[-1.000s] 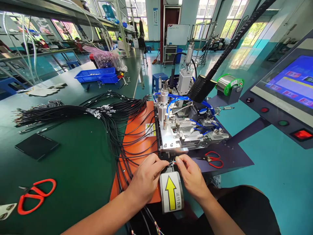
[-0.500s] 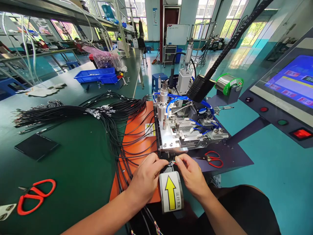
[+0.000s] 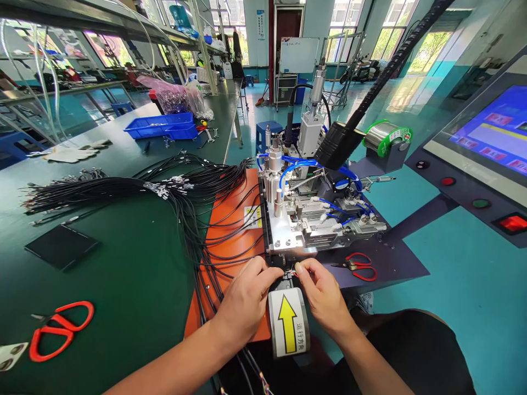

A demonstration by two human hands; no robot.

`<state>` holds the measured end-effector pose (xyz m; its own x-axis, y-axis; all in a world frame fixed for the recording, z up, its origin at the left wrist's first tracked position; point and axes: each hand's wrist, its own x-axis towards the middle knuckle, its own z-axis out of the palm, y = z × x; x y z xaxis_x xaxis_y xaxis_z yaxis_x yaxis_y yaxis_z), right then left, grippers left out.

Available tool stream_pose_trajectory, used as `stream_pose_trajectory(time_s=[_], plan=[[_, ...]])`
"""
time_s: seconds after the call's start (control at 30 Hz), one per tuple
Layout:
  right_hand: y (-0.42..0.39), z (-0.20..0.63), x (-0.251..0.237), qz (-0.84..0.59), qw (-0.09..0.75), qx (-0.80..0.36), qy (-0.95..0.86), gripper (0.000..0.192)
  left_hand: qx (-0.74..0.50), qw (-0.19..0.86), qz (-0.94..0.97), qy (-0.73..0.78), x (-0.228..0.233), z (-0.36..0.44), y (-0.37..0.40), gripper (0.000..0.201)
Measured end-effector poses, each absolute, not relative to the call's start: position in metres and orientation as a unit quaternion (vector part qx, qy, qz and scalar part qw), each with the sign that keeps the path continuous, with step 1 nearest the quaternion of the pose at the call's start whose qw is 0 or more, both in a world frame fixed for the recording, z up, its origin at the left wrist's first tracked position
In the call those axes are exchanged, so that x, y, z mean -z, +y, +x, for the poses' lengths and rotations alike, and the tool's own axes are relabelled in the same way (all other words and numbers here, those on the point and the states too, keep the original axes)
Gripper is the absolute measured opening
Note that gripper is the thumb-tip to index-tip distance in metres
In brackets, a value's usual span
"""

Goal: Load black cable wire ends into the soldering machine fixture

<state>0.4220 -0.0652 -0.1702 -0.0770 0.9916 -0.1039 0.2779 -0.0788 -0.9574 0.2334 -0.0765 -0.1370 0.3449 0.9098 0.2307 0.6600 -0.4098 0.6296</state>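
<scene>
Fingers of both hands pinched together on thin coloured wire ends, at front edge of soldering fixture. L to R: red scissors on green table, black cable bundle, orange mat, left hand, arrow label, right hand, 2nd scissors.

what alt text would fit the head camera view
Two bare hands, left hand and right hand, pinch thin coloured wires at the front of a small metal machine above a yellow arrow label. Black cables spread over an orange mat; red scissors lie left.
</scene>
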Motion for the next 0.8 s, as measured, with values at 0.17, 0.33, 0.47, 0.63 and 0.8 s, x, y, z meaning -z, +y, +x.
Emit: stream_pose_trajectory(time_s=[0.17,0.33,0.47,0.63,0.8], plan=[[-0.0645,0.4211,0.1692,-0.568,0.376,-0.467,-0.564,0.039,-0.275,0.207,0.795,0.499,0.1369,0.2348,-0.0773,0.029],[-0.0666,0.4220,0.1679,-0.567,0.374,-0.468,-0.565,0.039,-0.260,0.194,0.802,0.501,0.1360,0.2361,-0.0786,0.028],[-0.0663,0.4215,0.1696,-0.562,0.376,-0.474,-0.565,0.039,-0.254,0.189,0.805,0.503,0.1352,0.2364,-0.0787,0.027],[-0.0639,0.4203,0.1737,-0.557,0.375,-0.485,-0.560,0.040,-0.252,0.187,0.806,0.501,0.1352,0.2378,-0.0768,0.026],[-0.0625,0.4210,0.1761,-0.560,0.377,-0.489,-0.552,0.040,-0.243,0.173,0.813,0.500,0.1367,0.2380,-0.0754,0.025]])
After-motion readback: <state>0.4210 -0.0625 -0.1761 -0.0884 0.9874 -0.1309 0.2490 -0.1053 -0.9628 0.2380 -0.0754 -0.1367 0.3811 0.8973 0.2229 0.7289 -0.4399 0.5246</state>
